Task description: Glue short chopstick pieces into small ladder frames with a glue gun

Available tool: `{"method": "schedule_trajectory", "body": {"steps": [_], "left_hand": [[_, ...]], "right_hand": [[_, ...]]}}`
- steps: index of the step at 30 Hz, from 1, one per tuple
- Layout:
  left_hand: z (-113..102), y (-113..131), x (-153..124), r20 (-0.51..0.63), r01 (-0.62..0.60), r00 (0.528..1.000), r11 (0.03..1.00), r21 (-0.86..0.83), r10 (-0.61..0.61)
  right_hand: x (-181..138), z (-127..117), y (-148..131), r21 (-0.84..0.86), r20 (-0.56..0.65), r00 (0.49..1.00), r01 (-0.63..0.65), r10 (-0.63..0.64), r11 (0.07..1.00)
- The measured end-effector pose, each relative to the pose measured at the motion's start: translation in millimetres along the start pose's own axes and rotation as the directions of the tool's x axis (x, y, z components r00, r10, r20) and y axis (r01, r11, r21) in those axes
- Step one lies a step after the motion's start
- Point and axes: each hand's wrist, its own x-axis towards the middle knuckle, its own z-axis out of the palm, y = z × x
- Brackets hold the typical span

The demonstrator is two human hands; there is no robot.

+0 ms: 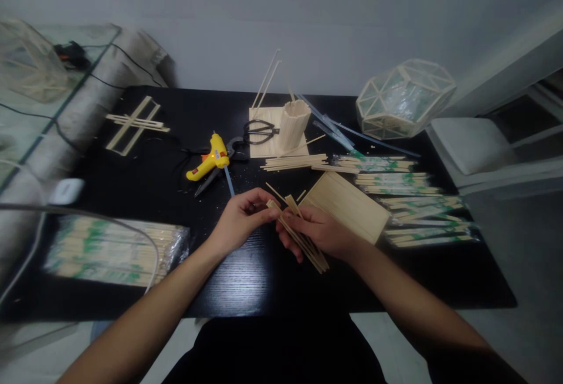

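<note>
Several thin wooden sticks [311,250] lie as a loose bundle in my right hand [323,228], whose fingers wrap round them. My left hand [246,217] pinches the upper end of the bundle between thumb and fingers. Behind my right hand rests a flat panel of joined sticks [347,203] on the black table [237,290]. More loose sticks [294,162] lie just beyond my hands. A yellow glue gun [213,157] with a bluish glue stick in it lies beyond my left hand, over dark-handled pliers [206,182].
A stick-built cylinder [294,126] stands on a square base beside black scissors [260,132]. Wrapped stick packs lie at right [396,183] and left [109,249]. Crossed sticks [134,123], clear glue sticks [336,132] and a geometric stick frame [404,99] are farther back. A cable [109,226] crosses the left side.
</note>
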Motion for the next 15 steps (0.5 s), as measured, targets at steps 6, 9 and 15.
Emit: {"method": "schedule_trajectory", "body": {"steps": [6, 9, 15], "left_hand": [[2.3, 0.8, -3.6, 0.013, -0.068, 0.998, 0.997, -0.038, 0.068], [2.6, 5.4, -6.2, 0.042, -0.085, 0.995, 0.995, -0.059, 0.087], [-3.5, 30.6, -13.1, -0.028, -0.137, 0.990, 0.990, 0.042, 0.138]], "right_hand": [[1.3, 0.4, 2.3, -0.005, -0.014, 0.999, 0.032, -0.032, 0.999], [0.4, 2.8, 0.9, -0.035, -0.004, 0.998, 0.059, -0.059, 0.998], [-3.1, 5.8, -3.5, -0.267, -0.119, 0.972, 0.164, -0.201, 0.950]]}}
